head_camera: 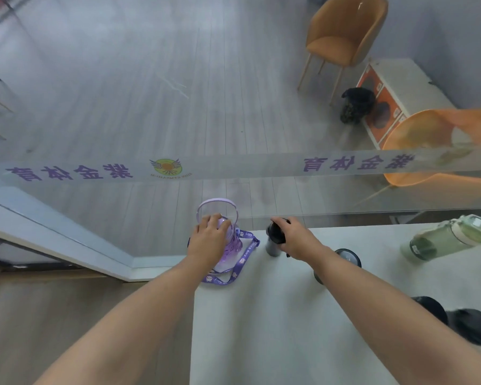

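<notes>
Left hand (208, 238) curled over the lid of the purple bottle (229, 252) (strap trailing on the bench (275, 315)). Right hand (296, 240) grips the dark flask (274, 240), upright just beside it.

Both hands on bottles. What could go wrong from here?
Purple bottle stands at the table edge; left hand gripping its top could tip it off.
Its strap lies looped beside the grey bottle the right hand grips; lifting may drag it.
Right forearm passes over a dark tumbler; could knock it.
</notes>
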`<action>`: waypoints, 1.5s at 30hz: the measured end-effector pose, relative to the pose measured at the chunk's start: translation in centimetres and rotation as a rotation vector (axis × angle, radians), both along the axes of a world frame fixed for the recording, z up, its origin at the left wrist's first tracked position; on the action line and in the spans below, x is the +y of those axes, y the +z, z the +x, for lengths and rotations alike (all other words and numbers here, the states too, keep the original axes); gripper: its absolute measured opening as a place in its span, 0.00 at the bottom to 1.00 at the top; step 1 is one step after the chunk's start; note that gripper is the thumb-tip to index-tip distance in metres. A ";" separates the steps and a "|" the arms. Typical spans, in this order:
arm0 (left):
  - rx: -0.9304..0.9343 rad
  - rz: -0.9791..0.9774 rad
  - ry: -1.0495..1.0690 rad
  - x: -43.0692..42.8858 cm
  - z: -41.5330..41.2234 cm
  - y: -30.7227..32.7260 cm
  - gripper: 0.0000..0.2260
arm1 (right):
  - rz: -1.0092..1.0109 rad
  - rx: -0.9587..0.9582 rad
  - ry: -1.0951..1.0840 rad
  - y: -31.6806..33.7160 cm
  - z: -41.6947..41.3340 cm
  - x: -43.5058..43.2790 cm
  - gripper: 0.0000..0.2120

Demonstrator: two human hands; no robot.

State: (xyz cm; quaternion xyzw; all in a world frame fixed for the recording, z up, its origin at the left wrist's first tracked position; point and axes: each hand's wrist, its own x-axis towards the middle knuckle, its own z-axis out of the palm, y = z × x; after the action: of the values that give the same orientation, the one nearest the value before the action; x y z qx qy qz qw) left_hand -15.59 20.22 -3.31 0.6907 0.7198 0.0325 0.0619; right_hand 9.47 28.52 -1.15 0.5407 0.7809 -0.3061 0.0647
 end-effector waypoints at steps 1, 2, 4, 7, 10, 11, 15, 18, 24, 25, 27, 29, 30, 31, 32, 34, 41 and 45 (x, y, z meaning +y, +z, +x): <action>-0.013 -0.017 0.003 0.1 0.0 0.0 0.25 | -0.010 0.009 0.021 0.0 -0.3 0.5 0.36; -0.022 -0.029 0.003 0.2 -0.1 -0.1 0.26 | -0.019 0.006 0.046 0.0 -0.5 1.0 0.36; -0.027 -0.033 -0.003 0.4 -0.2 -0.3 0.28 | -0.044 -0.003 0.083 0.2 -0.9 1.9 0.36; -0.034 -0.032 0.005 0.4 -0.3 -0.5 0.29 | -0.071 -0.009 0.119 0.5 -1.1 2.8 0.34; -0.038 -0.021 0.022 0.1 0.2 -0.2 0.28 | -0.067 -0.033 0.155 0.6 -0.6 2.9 0.34; -0.035 -0.004 0.020 0.1 0.4 0.0 0.27 | -0.060 -0.039 0.164 0.6 -0.4 2.9 0.35; -0.012 0.074 -0.034 0.4 1.6 1.0 0.20 | -0.071 -0.070 0.185 0.7 0.0 3.0 0.42; -0.062 0.133 -0.100 0.8 2.9 1.6 0.16 | -0.024 -0.101 0.218 1.7 0.6 2.8 0.49; -0.143 0.282 -0.336 2.5 7.6 3.4 0.05 | 0.045 -0.096 0.156 5.8 5.4 3.0 0.38; -0.138 0.279 -0.388 3.0 8.8 3.9 0.03 | 0.044 -0.126 0.115 6.6 6.6 2.8 0.34; -0.148 0.271 -0.477 3.9 11.4 4.7 0.06 | 0.046 -0.154 0.013 8.0 9.4 1.9 0.26; -0.183 0.247 -0.539 4.3 14.1 6.0 0.08 | 0.072 -0.125 -0.100 9.2 12.4 0.1 0.20; -0.199 0.238 -0.562 4.3 15.4 6.5 0.07 | 0.086 -0.122 -0.141 9.6 13.9 -0.9 0.17; -0.213 0.223 -0.583 4.1 16.8 7.1 0.07 | 0.093 -0.137 -0.174 10.0 15.3 -2.0 0.14; -0.223 0.187 -0.598 3.9 18.1 7.4 0.09 | 0.100 -0.159 -0.197 10.3 16.5 -3.1 0.11; -0.209 0.044 -0.609 3.2 20.5 7.5 0.13 | 0.128 -0.195 -0.242 10.8 18.5 -4.8 0.10; -0.110 -0.202 -0.563 1.5 25.0 4.5 0.25 | 0.089 -0.215 -0.227 9.1 22.1 -6.7 0.10; -0.135 -0.187 -0.468 1.2 25.9 1.9 0.26 | -0.008 -0.193 -0.089 6.2 21.4 -4.9 0.13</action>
State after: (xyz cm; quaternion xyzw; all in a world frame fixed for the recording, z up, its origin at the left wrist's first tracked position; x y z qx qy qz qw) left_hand 10.28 21.41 -1.37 0.8259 0.5346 -0.0032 0.1791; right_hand 30.88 23.58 5.09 0.6015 0.7451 -0.2580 0.1282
